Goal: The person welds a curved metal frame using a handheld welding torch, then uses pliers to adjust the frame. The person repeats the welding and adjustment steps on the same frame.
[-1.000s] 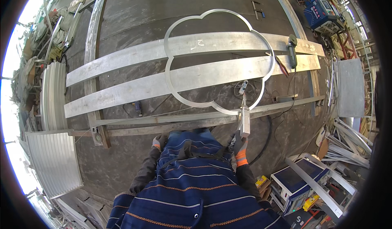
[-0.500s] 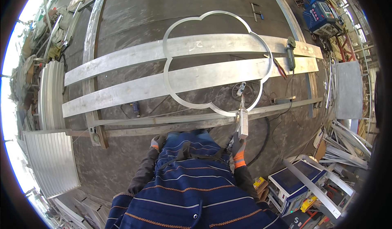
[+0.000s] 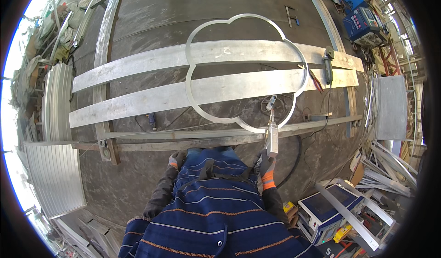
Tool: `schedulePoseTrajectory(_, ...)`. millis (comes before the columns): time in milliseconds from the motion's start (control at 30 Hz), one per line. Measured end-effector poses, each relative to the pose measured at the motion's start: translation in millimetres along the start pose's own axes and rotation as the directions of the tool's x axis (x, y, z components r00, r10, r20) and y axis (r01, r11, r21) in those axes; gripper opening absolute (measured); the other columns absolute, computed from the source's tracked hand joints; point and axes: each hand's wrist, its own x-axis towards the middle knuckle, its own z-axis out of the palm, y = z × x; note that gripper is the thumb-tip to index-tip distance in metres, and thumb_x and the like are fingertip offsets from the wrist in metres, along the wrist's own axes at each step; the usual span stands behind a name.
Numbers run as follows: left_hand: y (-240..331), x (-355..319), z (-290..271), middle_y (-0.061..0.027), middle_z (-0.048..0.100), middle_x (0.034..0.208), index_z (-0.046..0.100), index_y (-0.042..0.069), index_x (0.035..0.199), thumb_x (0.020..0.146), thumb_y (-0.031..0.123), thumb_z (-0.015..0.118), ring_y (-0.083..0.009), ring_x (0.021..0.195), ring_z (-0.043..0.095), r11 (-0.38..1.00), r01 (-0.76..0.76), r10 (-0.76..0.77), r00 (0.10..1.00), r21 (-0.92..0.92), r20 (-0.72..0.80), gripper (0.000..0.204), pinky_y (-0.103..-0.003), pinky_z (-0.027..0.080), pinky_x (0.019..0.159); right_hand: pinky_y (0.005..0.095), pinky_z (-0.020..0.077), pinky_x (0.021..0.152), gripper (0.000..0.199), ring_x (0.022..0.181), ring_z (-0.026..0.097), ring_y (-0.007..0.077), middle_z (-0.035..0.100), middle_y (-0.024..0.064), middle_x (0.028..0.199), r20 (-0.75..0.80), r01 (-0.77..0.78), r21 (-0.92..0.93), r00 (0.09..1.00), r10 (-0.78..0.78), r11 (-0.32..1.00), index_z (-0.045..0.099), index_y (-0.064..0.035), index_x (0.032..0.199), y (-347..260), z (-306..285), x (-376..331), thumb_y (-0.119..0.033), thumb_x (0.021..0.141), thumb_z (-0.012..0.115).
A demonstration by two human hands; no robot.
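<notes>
My right hand, in a dark glove with an orange and grey cuff, is closed around a silver handheld welding gun. The gun's narrow nozzle points away from me, over the near right edge of a flower-shaped metal frame. Whether the nozzle touches the frame I cannot tell. This frame lies over two long pale metal strips. Beside my left thigh hangs my left hand, also gloved; its fingers are mostly hidden, and no object shows in it.
An angle grinder and red-handled pliers lie at the strips' right end. A blue power tool rests near the front beam. Blue machines stand far right and near right. Cables trail across the right side.
The whole view has shifted and turned slightly. My hands, the welding gun and the flower-shaped frame keep nearly the same places relative to each other.
</notes>
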Motion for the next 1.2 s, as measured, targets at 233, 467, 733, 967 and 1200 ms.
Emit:
schedulePoseTrajectory(233,-1,0,0,-0.0038,0.073,0.091,0.075,0.005,0.106,0.097,0.025,0.069,-0.0145,0.078,0.065,0.999,0.039,-0.038,0.999,0.028,-0.035,0.023,-0.029,0.052,0.068,0.0307,0.0490,0.048,0.024,0.055,0.063,0.0151,0.064,0.0051,0.077,-0.003,-0.001,-0.021,1.000,0.001,1.000,0.063,-0.0035,0.095,1,-2,1,-0.026,0.104,0.063)
schedulePoseTrajectory(467,-3,3,-2,-0.0015,0.071,0.087,0.076,0.007,0.105,0.097,0.026,0.068,-0.0126,0.074,0.062,1.000,-0.026,0.027,0.999,-0.012,0.034,0.023,-0.029,0.049,0.064,0.0308,0.0495,0.047,0.026,0.054,0.063,0.0157,0.063,0.0057,0.072,-0.010,-0.015,-0.036,1.000,0.015,0.999,0.063,-0.0031,0.094,-6,0,-2,-0.028,0.103,0.064)
schedulePoseTrajectory(733,-6,2,-2,-0.0013,0.069,0.082,0.077,0.006,0.101,0.098,0.027,0.063,-0.0124,0.072,0.060,0.992,-0.091,0.089,0.996,0.090,0.028,0.025,-0.030,0.047,0.063,0.0318,0.0468,0.044,0.032,0.047,0.060,0.0183,0.061,0.0074,0.061,-0.048,-0.016,-0.010,0.999,0.016,1.000,0.062,-0.0040,0.089,1,-1,-1,-0.033,0.104,0.062)
schedulePoseTrajectory(967,0,12,-5,-0.0113,0.073,0.092,0.071,0.011,0.101,0.094,0.014,0.061,-0.0278,0.084,0.069,0.339,-0.623,0.446,0.766,0.705,0.463,0.012,-0.039,0.055,0.076,0.0313,0.0366,0.039,0.018,0.043,0.049,0.0143,0.055,-0.0003,0.061,-0.051,-0.017,0.115,0.998,0.023,0.993,0.058,-0.0117,0.089,7,-7,0,-0.020,0.101,0.069)
schedulePoseTrajectory(1200,9,-9,8,-0.0046,0.072,0.098,0.071,0.000,0.107,0.103,0.013,0.053,-0.0183,0.086,0.066,0.980,0.020,0.025,0.974,-0.198,0.223,0.022,-0.033,0.052,0.076,0.0362,0.0501,0.043,0.035,0.047,0.063,0.0229,0.060,0.0083,0.064,0.004,-0.007,0.043,1.000,0.007,0.999,0.059,-0.0013,0.087,-1,-7,4,-0.032,0.103,0.063)
